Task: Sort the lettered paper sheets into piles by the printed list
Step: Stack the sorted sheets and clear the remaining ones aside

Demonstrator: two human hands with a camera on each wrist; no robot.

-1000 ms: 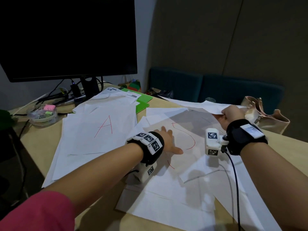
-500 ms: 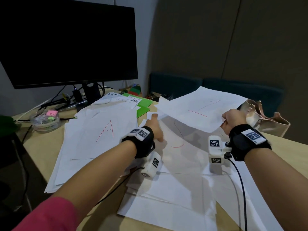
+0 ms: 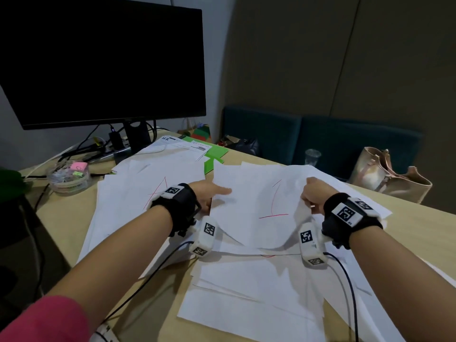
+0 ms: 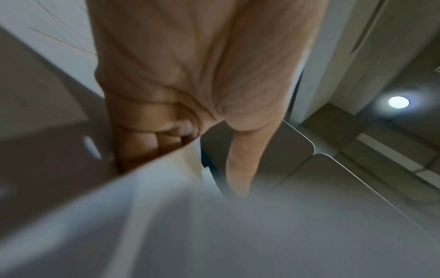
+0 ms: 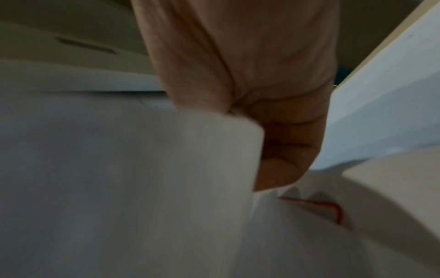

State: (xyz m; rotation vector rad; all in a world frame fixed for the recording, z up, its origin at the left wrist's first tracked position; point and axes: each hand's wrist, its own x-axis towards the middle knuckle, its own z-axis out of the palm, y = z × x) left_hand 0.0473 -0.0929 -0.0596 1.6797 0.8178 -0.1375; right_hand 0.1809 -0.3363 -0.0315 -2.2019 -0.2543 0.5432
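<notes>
A white sheet with a red letter point(image 3: 261, 201) hangs between both hands above the loose sheets point(image 3: 246, 287) at the table's middle, sagging in the centre. My left hand point(image 3: 209, 192) pinches its left edge, thumb on top and fingers curled beneath, as the left wrist view shows point(image 4: 181, 135). My right hand point(image 3: 312, 195) grips the right edge point(image 5: 238, 143) in a closed fist. To the left lies a pile whose top sheet bears a red A point(image 3: 158, 193). The printed list point(image 3: 187, 146) lies near the monitor's foot.
A dark monitor point(image 3: 103, 60) stands at the back left with cables beneath. A clear dish of clips point(image 3: 69, 177) sits at the left edge. Green paper point(image 3: 214, 154) lies behind the piles. A tan handbag point(image 3: 385, 176) and a plastic cup point(image 3: 313, 156) stand at the back right.
The right hand lifted a lettered sheet from the far right and swung it toward the middle. The left hand left the sheet it pressed and took the lifted sheet's left edge.
</notes>
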